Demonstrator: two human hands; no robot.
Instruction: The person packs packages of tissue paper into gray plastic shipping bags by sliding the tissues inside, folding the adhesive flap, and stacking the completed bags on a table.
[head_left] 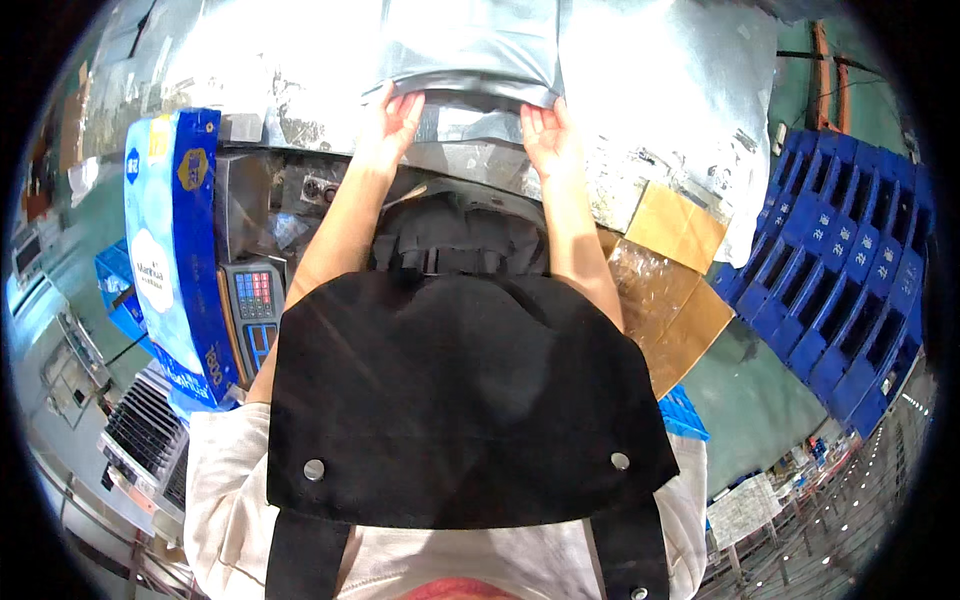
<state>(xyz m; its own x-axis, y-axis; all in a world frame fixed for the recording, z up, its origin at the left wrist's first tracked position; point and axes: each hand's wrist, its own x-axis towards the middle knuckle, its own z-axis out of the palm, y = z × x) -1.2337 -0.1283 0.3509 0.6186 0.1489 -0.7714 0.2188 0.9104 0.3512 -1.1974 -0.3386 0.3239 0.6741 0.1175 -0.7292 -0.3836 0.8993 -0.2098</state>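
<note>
Hands (pixel 396 128) (pixel 550 138), well apart, pinch grey plastic (pixel 470 55) by its near edge, tabletop (pixel 665 100) spreading either side.

Sheeting (pixel 470 55) on table (pixel 660 100), carton (pixel 692 322) right

A silver-grey plastic bag (pixel 472 52) lies on the pale tabletop (pixel 670 90), near edge bowed.

The desk (pixel 670 90) spreads beyond the fingers (pixel 408 106) and out to both sides of them, pale and silvery under strong glare, with dark, worn patches either side of them. A grey plastic bag or sheet (pixel 470 62) lies on it, reaching away from the fingertips.
</note>
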